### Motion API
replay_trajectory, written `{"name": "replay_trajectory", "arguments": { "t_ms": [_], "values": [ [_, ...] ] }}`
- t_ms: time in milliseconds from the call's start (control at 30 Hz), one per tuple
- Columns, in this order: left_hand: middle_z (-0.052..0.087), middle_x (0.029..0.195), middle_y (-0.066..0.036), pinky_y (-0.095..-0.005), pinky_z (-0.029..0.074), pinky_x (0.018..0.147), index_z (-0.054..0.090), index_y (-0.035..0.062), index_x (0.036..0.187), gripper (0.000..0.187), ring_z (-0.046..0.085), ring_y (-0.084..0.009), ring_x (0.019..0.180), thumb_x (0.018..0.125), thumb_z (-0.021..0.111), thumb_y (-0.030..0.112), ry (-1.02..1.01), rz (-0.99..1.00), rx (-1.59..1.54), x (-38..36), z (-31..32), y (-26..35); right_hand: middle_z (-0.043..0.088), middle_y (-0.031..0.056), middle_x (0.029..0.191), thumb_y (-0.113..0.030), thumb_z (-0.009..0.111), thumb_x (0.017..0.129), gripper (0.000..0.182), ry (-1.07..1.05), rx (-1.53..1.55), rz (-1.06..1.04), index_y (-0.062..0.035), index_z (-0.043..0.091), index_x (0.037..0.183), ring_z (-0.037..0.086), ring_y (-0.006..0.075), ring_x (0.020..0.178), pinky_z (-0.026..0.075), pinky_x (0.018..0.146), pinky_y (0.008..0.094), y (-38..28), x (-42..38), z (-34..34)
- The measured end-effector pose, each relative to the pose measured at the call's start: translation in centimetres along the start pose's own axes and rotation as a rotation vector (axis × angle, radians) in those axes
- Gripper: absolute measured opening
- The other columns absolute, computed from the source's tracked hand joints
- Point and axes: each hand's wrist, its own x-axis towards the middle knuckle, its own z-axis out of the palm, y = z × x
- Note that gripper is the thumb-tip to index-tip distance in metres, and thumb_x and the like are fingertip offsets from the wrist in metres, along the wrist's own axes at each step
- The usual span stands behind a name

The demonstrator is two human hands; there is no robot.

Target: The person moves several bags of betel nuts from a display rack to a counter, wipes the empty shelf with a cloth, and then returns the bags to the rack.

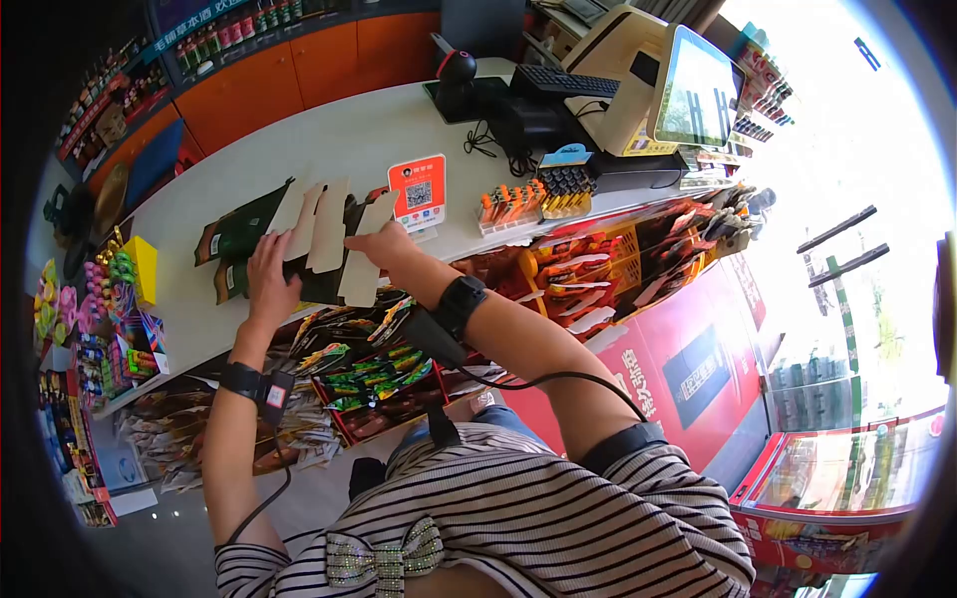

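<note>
Striped sleeves fill the foreground; both hands, left [267,279] flat and open, right [384,246] pinching a flap, partly hide the carton [299,239] at the table [329,149] edge.

A white tabletop [329,140] runs across the shop. On it stands an orange sign with a square code [418,192], and beside that a tray of small orange and yellow items [523,201]. Further along sit a black keyboard [565,82], a screen on a stand [695,92] and a round black camera [457,68]. Racks of bright snack packets [364,374] hang below the tabletop's front edge. A yellow box [143,267] sits near its far end. Orange cabinets [299,65] line the wall behind.
</note>
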Motion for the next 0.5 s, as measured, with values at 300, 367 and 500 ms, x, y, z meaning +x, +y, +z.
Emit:
{"name": "replay_trajectory", "arguments": {
  "t_ms": [300,367,500],
  "values": [
    [0.037,0.116,-0.014,-0.0498,0.024,0.093,0.048,0.0109,0.108,0.053,0.033,-0.0329,0.112,0.058,0.048,-0.006,0.177,0.222,0.098,-1.1,0.3,1.8,0.058,0.0112,0.086,-0.015,0.064,0.067,0.039,0.009,-0.252,-0.097,0.0017,0.051,0.101,0.06,0.0218,0.075,0.049,0.055,0.0334,0.9,0.9,0.8],
    [0.039,0.114,-0.013,-0.053,0.024,0.092,0.05,0.0135,0.105,0.048,0.034,-0.0312,0.112,0.06,0.05,-0.003,0.164,0.267,0.166,-0.8,0.2,1.9,0.058,0.0113,0.086,-0.014,0.063,0.069,0.037,0.046,-0.251,-0.228,0.0015,0.051,0.1,0.059,0.0217,0.075,0.049,0.057,0.0334,1.0,0.7,1.0],
    [0.043,0.11,-0.012,-0.0542,0.022,0.092,0.053,0.0093,0.092,0.027,0.036,-0.0288,0.111,0.065,0.055,0.006,0.25,0.14,0.285,-0.1,0.3,2.1,0.058,0.0117,0.087,-0.012,0.06,0.071,0.034,0.031,-0.171,-0.19,0.0024,0.051,0.1,0.059,0.0223,0.076,0.048,0.061,0.0337,1.1,0.4,0.8]
  ]
}}
